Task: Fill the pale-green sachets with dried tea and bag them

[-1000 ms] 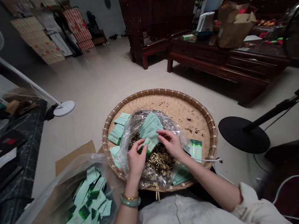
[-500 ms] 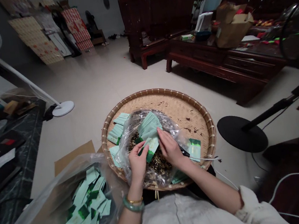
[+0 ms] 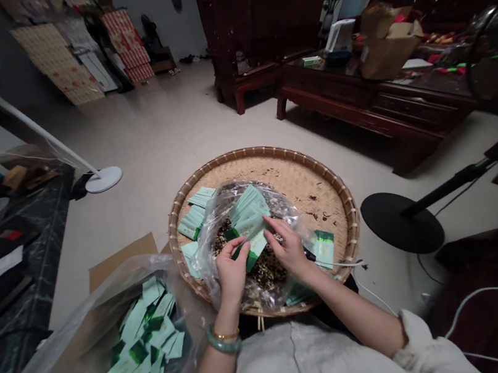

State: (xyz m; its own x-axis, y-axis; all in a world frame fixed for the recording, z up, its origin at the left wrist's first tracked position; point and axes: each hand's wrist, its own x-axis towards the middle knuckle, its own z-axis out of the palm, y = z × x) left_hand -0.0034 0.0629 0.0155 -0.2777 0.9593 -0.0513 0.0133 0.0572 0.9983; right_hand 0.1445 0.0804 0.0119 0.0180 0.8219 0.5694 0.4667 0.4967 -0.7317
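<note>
My left hand (image 3: pixel 231 272) and my right hand (image 3: pixel 289 245) both pinch one small green packet (image 3: pixel 254 243) over a clear plastic bag (image 3: pixel 243 212) of dark loose tea (image 3: pixel 268 268). The bag lies in a round woven bamboo tray (image 3: pixel 317 176). A stack of green packets (image 3: pixel 247 205) rests on the bag just beyond my fingers. More packets (image 3: pixel 195 219) lie on the tray to the left, and one packet (image 3: pixel 325 247) to the right of my right hand.
A large plastic bag (image 3: pixel 69 363) of green packets sits at lower left. A white standing fan (image 3: pixel 102 178) is at far left, a black fan base (image 3: pixel 402 223) at right. Dark wooden furniture (image 3: pixel 358 101) stands behind. A white cable (image 3: pixel 480 295) crosses the floor at lower right.
My right hand shifted slightly along the packet, and the packet tilted a little between both hands. The tray and bags have stayed put.
</note>
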